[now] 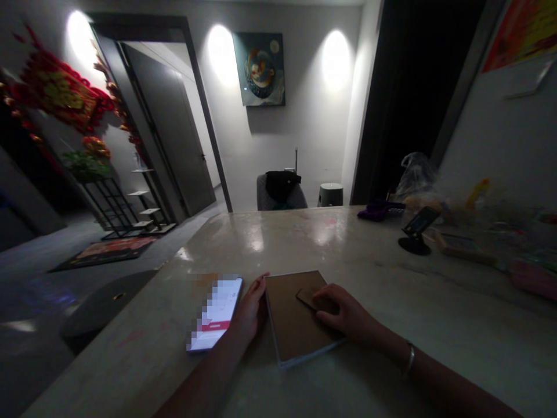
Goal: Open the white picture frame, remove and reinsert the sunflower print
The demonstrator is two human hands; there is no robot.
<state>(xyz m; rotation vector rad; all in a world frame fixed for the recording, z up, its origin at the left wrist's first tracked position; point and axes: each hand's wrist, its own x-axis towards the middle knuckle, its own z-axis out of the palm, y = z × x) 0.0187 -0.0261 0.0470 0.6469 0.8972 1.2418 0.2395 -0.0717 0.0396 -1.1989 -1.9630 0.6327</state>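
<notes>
A flat rectangular panel with a brown face and thin pale edges (289, 331) lies on the stone-topped table, looking like the back of a picture frame. My left hand (252, 307) grips its left edge, fingers close together. On the brown face, a small brown flap with a dark outline (306, 298) sits near the middle. My right hand (339, 307) is curled over the flap's right end, thumb and fingers closed around it. Left of my left hand lies a lit phone (221, 307), partly blurred out.
The pale tabletop (243, 238) stretches forward. At the right are a black phone stand (415, 238), a purple item (378, 210), a clear plastic bag (415, 177) and blurred clutter. A chair with dark cloth (282, 188) stands beyond the far edge; a round stool (108, 302) is at the left.
</notes>
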